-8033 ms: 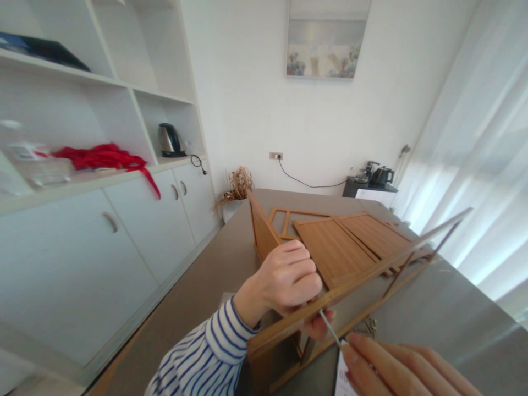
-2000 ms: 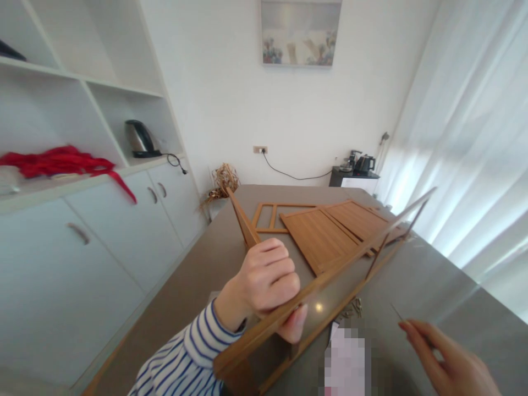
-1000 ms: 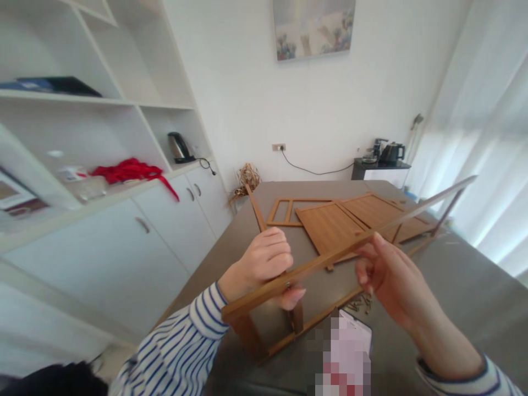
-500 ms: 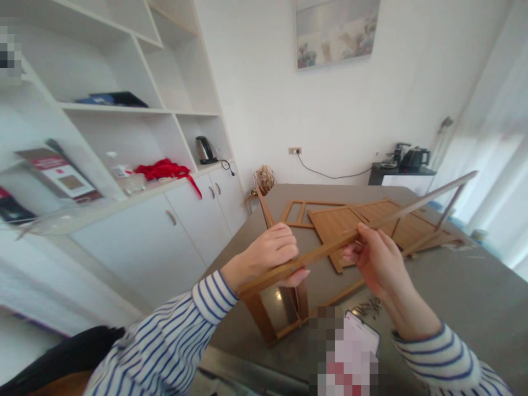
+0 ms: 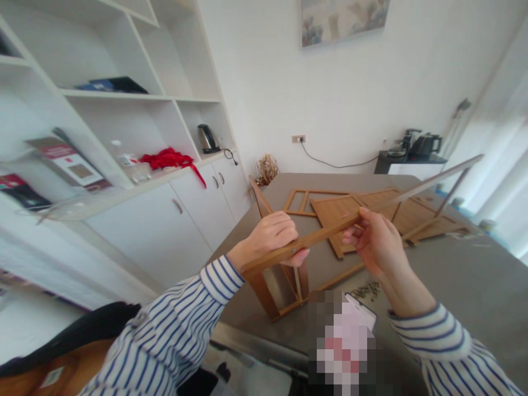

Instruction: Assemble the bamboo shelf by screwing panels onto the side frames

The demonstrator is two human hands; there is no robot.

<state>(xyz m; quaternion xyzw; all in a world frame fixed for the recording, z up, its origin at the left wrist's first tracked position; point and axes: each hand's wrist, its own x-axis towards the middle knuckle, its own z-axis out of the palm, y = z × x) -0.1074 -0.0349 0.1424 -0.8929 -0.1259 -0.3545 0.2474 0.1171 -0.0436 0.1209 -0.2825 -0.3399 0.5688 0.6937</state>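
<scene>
Here the wooden rail (image 5: 325, 234) spans both hands (image 5: 273, 231) — touching each.

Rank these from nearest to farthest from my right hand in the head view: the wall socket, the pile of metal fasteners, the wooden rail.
1. Wooden rail: in the grip of your right hand.
2. Pile of metal fasteners: on the table, below that hand.
3. Wall socket: on the far wall.
</scene>
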